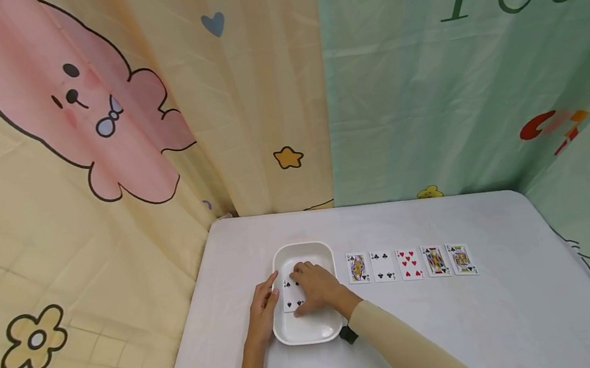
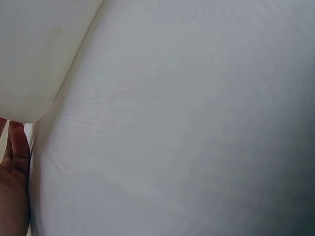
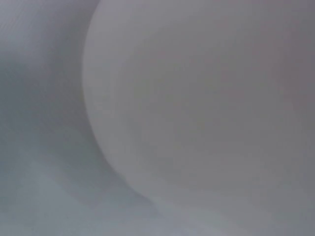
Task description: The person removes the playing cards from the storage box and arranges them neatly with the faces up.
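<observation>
A white tray [image 1: 309,337] stands on the table, and a playing card with black spades [image 1: 289,298] is inside it. My right hand [image 1: 315,287] reaches into the tray over this card, fingers at its far edge and thumb at its near edge. Part of the card is hidden under the hand. At the tray's left side, my left hand [image 1: 260,314] rests against the rim with fingers extended. The left wrist view catches those fingers [image 2: 20,147] beside the tray's outer wall [image 2: 44,64]. In the right wrist view the tray [image 3: 172,123] is blurred.
Right of the tray, several playing cards lie face up in a row, among them a clubs card [image 1: 383,266], a hearts card [image 1: 410,264] and a face card [image 1: 461,259]. A white cloth covers the table [image 1: 510,317]. Printed curtains [image 1: 272,88] hang behind and beside it.
</observation>
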Available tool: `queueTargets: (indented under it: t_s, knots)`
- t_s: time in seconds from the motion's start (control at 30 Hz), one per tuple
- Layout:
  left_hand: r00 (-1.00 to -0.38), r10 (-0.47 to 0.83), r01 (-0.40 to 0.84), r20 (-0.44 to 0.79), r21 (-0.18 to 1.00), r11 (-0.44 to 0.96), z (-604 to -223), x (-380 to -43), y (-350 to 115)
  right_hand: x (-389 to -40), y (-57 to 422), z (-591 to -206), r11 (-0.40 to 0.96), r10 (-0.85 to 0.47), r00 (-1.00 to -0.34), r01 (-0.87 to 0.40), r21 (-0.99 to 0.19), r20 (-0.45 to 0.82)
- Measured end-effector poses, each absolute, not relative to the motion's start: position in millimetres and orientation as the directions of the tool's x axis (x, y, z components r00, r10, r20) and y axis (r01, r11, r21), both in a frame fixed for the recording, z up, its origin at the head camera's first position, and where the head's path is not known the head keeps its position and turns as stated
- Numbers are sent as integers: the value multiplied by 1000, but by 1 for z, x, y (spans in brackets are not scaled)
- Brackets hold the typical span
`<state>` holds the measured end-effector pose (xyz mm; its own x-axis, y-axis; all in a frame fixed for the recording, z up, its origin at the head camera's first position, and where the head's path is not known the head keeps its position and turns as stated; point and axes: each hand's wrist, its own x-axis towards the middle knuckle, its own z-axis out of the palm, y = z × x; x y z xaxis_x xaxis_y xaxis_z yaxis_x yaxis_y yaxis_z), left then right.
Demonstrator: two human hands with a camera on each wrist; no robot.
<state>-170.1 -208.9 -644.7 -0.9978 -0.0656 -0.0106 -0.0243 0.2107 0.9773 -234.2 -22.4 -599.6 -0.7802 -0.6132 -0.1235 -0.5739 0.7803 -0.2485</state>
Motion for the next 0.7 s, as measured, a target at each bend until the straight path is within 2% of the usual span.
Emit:
queueTargets:
  t_s: [0.4,0.7]
  knots:
    - [-997,-75,11,30,969,248,-646,-169,-207,-235,-19,-600,783,-611,-778,-568,-252,-145]
    - [-996,-78,15,37,964,266,-645,-169,-207,-237,-10,-586,772,-625,-773,-591,-235,-107]
